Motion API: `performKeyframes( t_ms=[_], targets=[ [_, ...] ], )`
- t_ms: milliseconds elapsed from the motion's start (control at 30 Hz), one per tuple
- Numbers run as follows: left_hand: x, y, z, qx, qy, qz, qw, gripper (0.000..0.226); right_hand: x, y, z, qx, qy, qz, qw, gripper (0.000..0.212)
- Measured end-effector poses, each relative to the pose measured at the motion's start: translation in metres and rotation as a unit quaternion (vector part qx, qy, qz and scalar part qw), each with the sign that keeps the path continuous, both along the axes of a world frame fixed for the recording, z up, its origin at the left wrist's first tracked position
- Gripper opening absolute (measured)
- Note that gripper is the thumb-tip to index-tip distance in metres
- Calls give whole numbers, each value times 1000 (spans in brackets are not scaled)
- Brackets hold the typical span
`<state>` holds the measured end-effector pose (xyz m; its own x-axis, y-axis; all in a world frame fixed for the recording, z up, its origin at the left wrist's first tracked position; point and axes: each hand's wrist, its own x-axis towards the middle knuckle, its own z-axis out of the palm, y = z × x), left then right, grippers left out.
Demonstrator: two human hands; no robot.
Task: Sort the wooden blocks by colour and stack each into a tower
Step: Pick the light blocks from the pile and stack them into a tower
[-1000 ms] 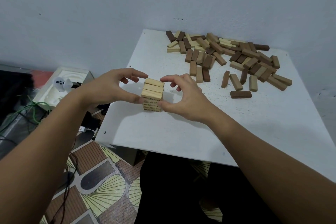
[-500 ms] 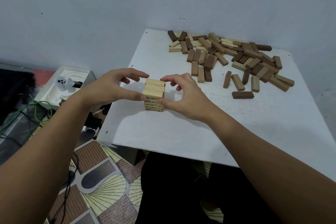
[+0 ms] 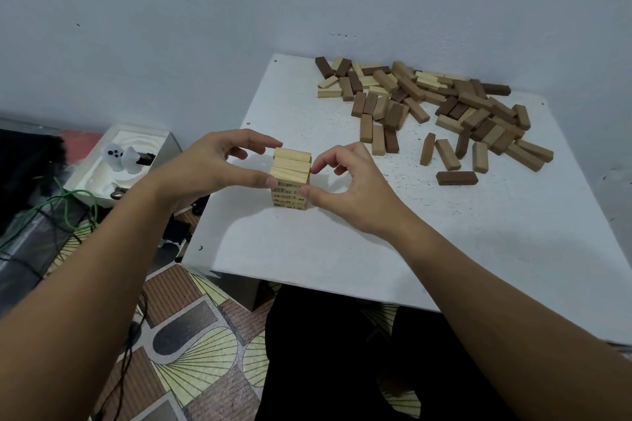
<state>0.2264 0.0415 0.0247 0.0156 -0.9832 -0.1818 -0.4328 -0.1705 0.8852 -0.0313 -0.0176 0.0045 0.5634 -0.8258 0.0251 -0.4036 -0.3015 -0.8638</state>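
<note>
Two hands flank the pale tower [image 3: 290,178] near the front-left of the table [image 3: 513,249]: the left hand [image 3: 208,167] and right hand [image 3: 349,188] pinch its sides with curled thumb and fingers (top blocks lying left-to-right). The unsorted pile [image 3: 437,106] lies farther back and right, nearer the right hand.

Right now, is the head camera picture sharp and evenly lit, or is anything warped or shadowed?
Head view: wide-angle bends the white table edges; soft even light, no glare; faint shadows under both hands beside the light tower; numbers on its lower blocks only partly readable.
</note>
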Motion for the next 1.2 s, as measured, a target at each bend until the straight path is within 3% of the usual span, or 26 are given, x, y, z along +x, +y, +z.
performKeyframes(
  t_ms=[300, 367, 433, 567, 667, 800, 933, 1067, 1200],
  targets=[
    [1, 2, -3, 3, -4, -6, 1000, 74, 1, -1, 1, -9, -7, -5, 1000, 34],
    [-2, 2, -5, -12, 44, 16, 999, 77, 2, 3, -2, -4, -45, -29, 999, 37],
    [-10, -1, -8, -44, 118, 98, 987, 76, 6, 9, -3, 25, -98, -62, 993, 46],
    [-42, -6, -12, -66, 222, 203, 951, 93, 28, 26, -10, 149, -201, -100, 963, 68],
    [-68, -6, -12, -55, 245, 222, 942, 102, 45, 38, -18, 191, -247, -99, 945, 58],
    [-85, -5, -15, -41, 272, 243, 930, 118, 58, 43, -18, 229, -266, -119, 929, 63],
    [-94, -3, -15, -43, 283, 248, 925, 119, 64, 40, -24, 254, -293, -125, 913, 67],
    [-98, -1, -17, -37, 282, 258, 923, 109, 74, 33, -40, 267, -281, -120, 914, 96],
    [-102, 0, -18, -36, 268, 262, 926, 100, 79, 24, -56, 271, -267, -122, 917, 95]
  ],
)
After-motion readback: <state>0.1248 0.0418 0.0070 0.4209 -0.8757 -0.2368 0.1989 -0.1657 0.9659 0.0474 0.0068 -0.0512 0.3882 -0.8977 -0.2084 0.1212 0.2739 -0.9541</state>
